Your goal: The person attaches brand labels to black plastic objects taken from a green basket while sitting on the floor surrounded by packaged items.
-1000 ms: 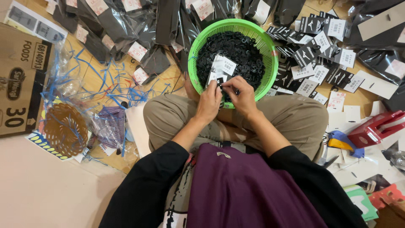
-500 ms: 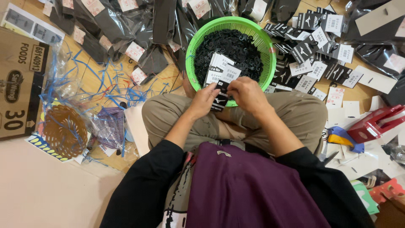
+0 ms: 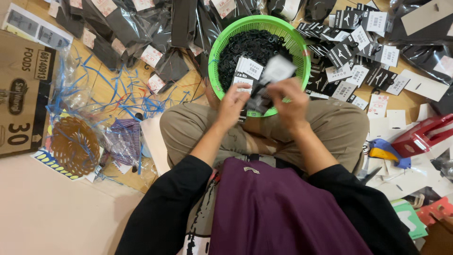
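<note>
Looking down from the head camera, I see both hands meeting over the lap, right at the near rim of the green basket (image 3: 302,45). The left hand (image 3: 232,107) has its fingers curled around the lower end of a small black piece (image 3: 257,101), thumb pressing on it. The right hand (image 3: 291,101) is closed too, pinching a white tag (image 3: 277,70) that sticks up above the knuckles and is blurred, so I can't tell its detail. The black piece sits between the two hands, touching both.

The basket rests on the floor against the knees, filled with a heap of small black plastic hooks (image 3: 255,47). A few white cards (image 3: 247,71) lie on that heap at its near side, just above the left hand.

To the right of the basket, black-and-white hang tags (image 3: 358,56) spread across the wooden floor (image 3: 108,89) toward its right edge. A red tool (image 3: 422,137) lies further right, beside the right knee. On the left, blue plastic strips (image 3: 118,101) scatter over clear bags, with a brown round mesh disc (image 3: 73,146) near a cardboard box (image 3: 21,94) at the floor's left edge. Black packets in clear wrap (image 3: 141,33) line the far edge.
</note>
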